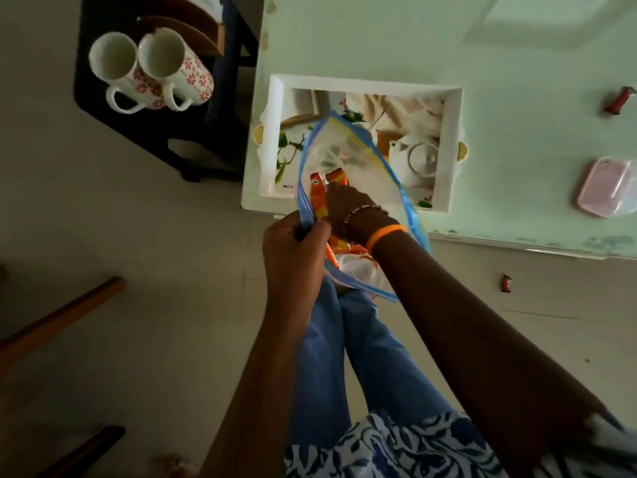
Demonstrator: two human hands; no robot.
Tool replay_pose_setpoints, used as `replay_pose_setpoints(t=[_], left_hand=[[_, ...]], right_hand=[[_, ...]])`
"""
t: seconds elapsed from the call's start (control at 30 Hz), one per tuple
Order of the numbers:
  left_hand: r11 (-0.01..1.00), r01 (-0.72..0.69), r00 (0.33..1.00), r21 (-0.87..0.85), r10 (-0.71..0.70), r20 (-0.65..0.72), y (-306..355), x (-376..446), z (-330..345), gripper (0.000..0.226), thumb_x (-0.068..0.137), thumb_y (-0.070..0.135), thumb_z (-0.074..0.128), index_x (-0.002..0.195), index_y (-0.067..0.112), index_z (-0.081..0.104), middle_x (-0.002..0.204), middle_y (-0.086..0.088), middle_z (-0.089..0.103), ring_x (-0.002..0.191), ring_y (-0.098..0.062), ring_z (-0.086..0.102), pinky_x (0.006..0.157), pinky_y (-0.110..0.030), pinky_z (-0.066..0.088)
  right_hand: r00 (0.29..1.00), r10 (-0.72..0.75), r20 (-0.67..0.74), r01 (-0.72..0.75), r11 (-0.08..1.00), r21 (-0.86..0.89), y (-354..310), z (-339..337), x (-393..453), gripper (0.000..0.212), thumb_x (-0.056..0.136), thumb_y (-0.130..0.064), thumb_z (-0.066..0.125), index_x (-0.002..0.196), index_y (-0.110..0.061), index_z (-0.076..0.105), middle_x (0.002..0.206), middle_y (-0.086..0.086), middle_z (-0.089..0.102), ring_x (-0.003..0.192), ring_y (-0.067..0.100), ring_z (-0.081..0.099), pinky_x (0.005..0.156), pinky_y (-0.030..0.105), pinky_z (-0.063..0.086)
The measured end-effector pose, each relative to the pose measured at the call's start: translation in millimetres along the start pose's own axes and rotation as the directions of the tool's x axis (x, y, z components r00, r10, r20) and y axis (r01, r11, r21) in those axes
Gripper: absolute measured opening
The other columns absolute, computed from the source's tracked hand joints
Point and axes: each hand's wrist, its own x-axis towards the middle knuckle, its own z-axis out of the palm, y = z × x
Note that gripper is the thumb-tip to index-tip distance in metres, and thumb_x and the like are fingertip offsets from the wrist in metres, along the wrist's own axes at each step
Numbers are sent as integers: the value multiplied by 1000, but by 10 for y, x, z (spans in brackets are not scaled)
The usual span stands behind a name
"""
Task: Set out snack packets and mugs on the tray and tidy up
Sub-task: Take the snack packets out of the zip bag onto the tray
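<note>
A clear zip bag (358,160) with a blue rim hangs over the near edge of the white tray (451,146). My left hand (296,243) grips the bag's left rim, holding it open. Reaching inside the bag, my right hand (344,205) has its fingers on orange snack packets (319,194); the grip itself is hidden. The tray lies on a pale green table (517,46) and has a printed teapot picture on its floor. Two white mugs (151,70) with red flowers stand on a black stool at the upper left.
A red wrapped sweet (618,101) and a pink lidded box (603,188) lie on the table at the right. Another small red sweet (505,282) lies on the floor by the table edge. A wooden bar (58,319) crosses the floor at the lower left.
</note>
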Motion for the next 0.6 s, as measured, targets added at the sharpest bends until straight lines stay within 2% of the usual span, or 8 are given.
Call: replay_pose_setpoints(t=[0.07,0.13,0.2,0.27,0.33,0.43,0.5,0.6], left_hand=[[1000,2,1000,3,-2,-17,-6,-53,-40,25,78,-2,55,55,-7,48,50,-18,45,50,-21,40,47,-25,33],[1000,0,999,-3,0,-47,-19,-91,-99,30,77,-3,55,49,2,44,45,-9,40,45,-14,36,44,-21,30],[1000,-9,997,-13,8,-81,-18,-113,-141,27,77,-2,56,51,-4,47,47,-12,44,45,-14,38,44,-22,33],[1000,-5,993,-14,3,-114,-16,-103,-173,24,77,0,58,54,-3,53,47,-11,50,45,-13,44,44,-19,37],[1000,-4,993,13,5,-118,-25,-55,-184,29,77,1,59,50,12,53,44,2,50,42,-5,45,42,-13,38],[996,5,997,92,2,-73,-29,58,-144,24,77,8,59,54,12,56,48,2,51,44,-6,45,45,-18,39],[989,-17,998,144,25,-54,-36,135,-84,19,77,10,58,58,6,57,50,0,52,49,-12,48,50,-25,39],[985,-60,998,164,63,-15,-62,224,56,22,79,20,60,57,17,56,54,2,57,55,-18,58,56,-32,45]], right_hand=[[996,70,-50,-64,991,116,-23,146,177,50,91,-21,45,134,-2,28,136,25,37,126,41,39,101,45,36],[985,133,-108,-107,970,220,-61,244,273,61,86,-23,51,134,-1,21,134,24,40,123,41,44,98,46,39],[985,137,-103,-106,960,259,-123,305,331,74,81,-21,57,136,-1,13,131,25,44,117,43,49,94,48,40],[993,86,-80,-62,964,258,-217,345,367,67,84,-21,51,135,-3,12,128,28,46,113,46,50,92,49,40],[997,29,-65,-13,973,232,-279,351,375,54,89,-21,43,133,-4,16,123,31,50,110,47,51,90,48,40],[995,-59,-84,73,983,171,-278,248,313,48,87,-15,43,130,-5,23,110,32,55,102,48,54,77,44,39],[988,-75,-132,102,973,205,-212,131,216,41,87,-16,45,124,-8,30,96,28,57,93,46,57,69,39,35],[945,-114,-307,199,945,261,-28,-83,2,35,82,-18,55,114,-12,41,93,19,65,83,36,62,70,39,46]])
